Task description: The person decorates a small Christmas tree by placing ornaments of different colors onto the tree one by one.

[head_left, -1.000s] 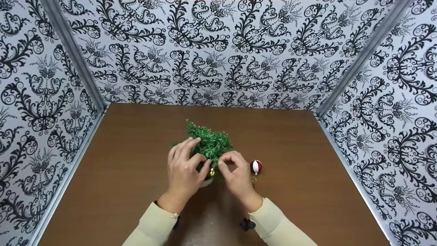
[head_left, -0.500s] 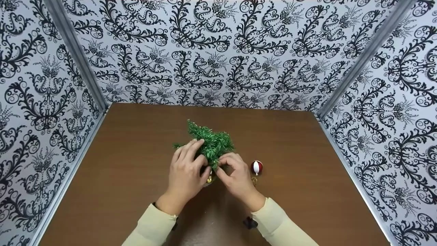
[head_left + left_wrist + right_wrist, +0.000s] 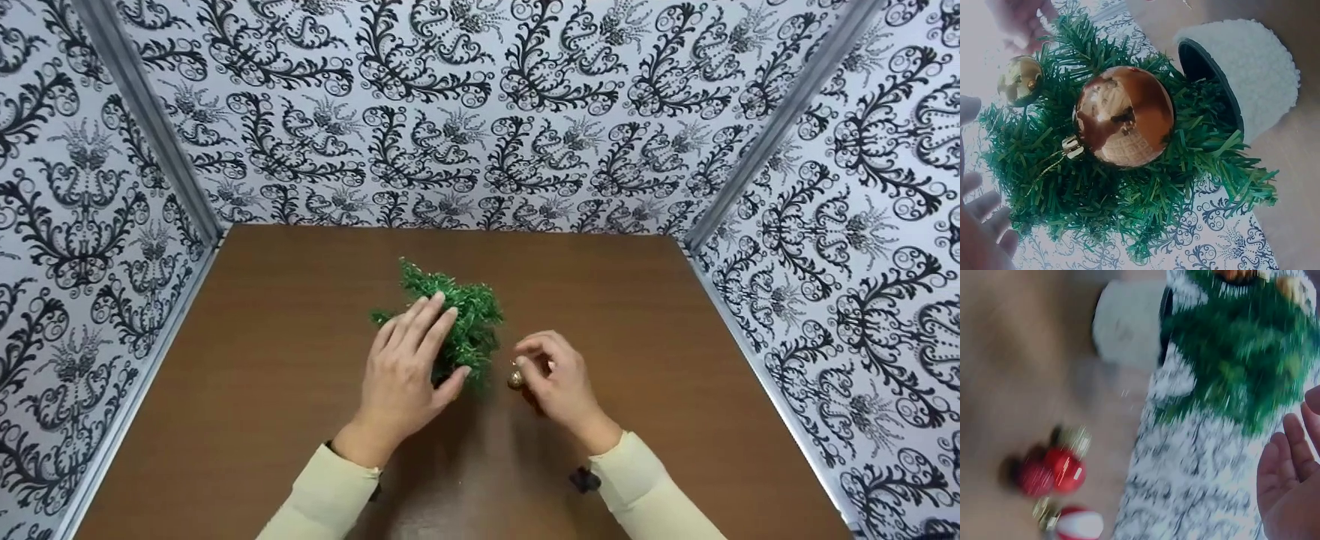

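A small artificial Christmas tree [image 3: 472,307] stands mid-table, its white fleecy base [image 3: 1261,73] showing in the left wrist view. My left hand [image 3: 401,375] lies along its left side, fingers straight against the green branches. A copper bauble [image 3: 1126,115] and a smaller gold bauble [image 3: 1021,81] appear among the branches. To the right of the tree, my right hand [image 3: 559,379] hovers over loose ornaments with its fingers loosely bent. A gold ball [image 3: 515,379] shows beside its fingertips. The right wrist view, blurred, has nothing between those fingers [image 3: 1292,450].
Loose on the brown table [image 3: 300,375] lie red baubles [image 3: 1064,469], a greenish-gold ball [image 3: 1075,440] and a red-and-white ball [image 3: 1079,524]. Small gold pieces [image 3: 1044,512] lie among them. Patterned walls [image 3: 427,150] stand behind and on both sides.
My right hand has left the tree branch and moved right, over the ornaments, covering the red-and-white ball in the head view. My left hand's thumb and fingers have spread and straightened at the tree.
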### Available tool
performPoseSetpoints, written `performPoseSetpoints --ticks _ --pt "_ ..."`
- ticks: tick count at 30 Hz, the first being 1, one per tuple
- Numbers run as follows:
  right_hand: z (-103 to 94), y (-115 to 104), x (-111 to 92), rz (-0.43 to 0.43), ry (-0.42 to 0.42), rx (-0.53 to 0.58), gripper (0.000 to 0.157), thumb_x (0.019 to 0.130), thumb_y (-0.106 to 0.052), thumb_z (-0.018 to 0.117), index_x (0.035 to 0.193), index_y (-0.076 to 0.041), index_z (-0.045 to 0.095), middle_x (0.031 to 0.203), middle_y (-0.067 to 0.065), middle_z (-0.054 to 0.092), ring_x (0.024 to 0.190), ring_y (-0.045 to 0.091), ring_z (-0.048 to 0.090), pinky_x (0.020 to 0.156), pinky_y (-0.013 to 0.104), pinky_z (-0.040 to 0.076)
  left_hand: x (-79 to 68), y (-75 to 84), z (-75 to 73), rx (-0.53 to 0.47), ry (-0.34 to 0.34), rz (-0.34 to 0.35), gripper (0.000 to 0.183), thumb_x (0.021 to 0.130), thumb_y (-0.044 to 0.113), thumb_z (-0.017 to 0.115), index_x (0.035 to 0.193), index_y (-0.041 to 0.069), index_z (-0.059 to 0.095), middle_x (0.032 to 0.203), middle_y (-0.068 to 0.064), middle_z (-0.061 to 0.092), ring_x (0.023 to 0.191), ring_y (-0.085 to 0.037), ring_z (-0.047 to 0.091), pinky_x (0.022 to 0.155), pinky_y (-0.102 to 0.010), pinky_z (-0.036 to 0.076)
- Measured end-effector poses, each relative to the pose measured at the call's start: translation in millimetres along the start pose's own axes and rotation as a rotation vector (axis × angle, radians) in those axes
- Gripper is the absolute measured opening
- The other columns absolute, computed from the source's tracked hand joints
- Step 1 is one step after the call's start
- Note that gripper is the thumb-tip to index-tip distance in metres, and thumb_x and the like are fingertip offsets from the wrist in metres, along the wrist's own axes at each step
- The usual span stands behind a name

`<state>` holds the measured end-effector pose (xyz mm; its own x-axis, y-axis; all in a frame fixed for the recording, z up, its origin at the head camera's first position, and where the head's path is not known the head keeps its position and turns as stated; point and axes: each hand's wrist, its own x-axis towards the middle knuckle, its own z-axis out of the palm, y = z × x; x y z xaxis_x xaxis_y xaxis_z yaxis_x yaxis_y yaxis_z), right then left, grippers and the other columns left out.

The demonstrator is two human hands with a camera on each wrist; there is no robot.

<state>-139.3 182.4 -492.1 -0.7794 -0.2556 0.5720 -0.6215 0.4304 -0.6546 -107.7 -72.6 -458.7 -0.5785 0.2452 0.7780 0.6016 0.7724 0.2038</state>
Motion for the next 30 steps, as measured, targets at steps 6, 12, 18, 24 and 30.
performPoseSetpoints --ticks 6,12,18,24,30 --pt "-23.3 42 -20 0.166 -0.104 -0.161 0.013 0.087 -0.004 0.074 0.098 -0.010 0.070 0.092 -0.009 0.064 0.078 0.011 0.059 0.068 0.032 0.052 -0.1 -1.2 1.5 0.039 -0.047 -0.007 0.069 0.083 0.041 0.077 0.141 0.010 0.057 0.150 -0.010 0.047 0.136 -0.031 0.044 0.108 -0.051 0.035" --pt "-25.7 62 -50 0.265 -0.219 -0.464 0.012 0.085 -0.021 0.079 0.092 -0.021 0.069 0.088 -0.012 0.062 0.075 0.010 0.060 0.066 0.036 0.051 0.8 1.4 4.8 0.039 -0.035 -0.017 0.063 0.084 0.042 0.076 0.135 0.009 0.061 0.144 -0.011 0.053 0.134 -0.032 0.047 0.105 -0.053 0.038" --pt "-11.8 67 -67 0.300 -0.211 -0.639 0.024 0.081 -0.040 0.080 0.088 -0.021 0.066 0.080 -0.011 0.060 0.066 0.012 0.057 0.057 0.039 0.048 2.1 4.5 6.7 0.044 0.000 -0.022 0.057 0.084 0.041 0.076 0.129 0.008 0.064 0.139 -0.012 0.057 0.131 -0.033 0.049 0.103 -0.053 0.040" --pt "-1.7 73 -72 0.184 -0.177 -0.740 0.032 0.077 -0.040 0.083 0.088 -0.017 0.063 0.075 -0.009 0.054 0.061 0.016 0.057 0.051 0.040 0.047 3.0 6.7 7.7 0.043 0.025 -0.034 0.057 0.082 0.040 0.079 0.126 0.007 0.066 0.136 -0.012 0.059 0.129 -0.033 0.051 0.103 -0.053 0.040" --pt "-0.7 76 -72 0.154 -0.170 -0.787 0.032 0.077 -0.039 0.084 0.088 -0.018 0.062 0.077 -0.007 0.056 0.064 0.021 0.061 0.050 0.041 0.049 2.1 8.2 7.1 0.032 0.017 -0.036 0.050 0.084 0.036 0.076 0.124 0.007 0.067 0.132 -0.010 0.062 0.130 -0.032 0.050 0.103 -0.052 0.039"
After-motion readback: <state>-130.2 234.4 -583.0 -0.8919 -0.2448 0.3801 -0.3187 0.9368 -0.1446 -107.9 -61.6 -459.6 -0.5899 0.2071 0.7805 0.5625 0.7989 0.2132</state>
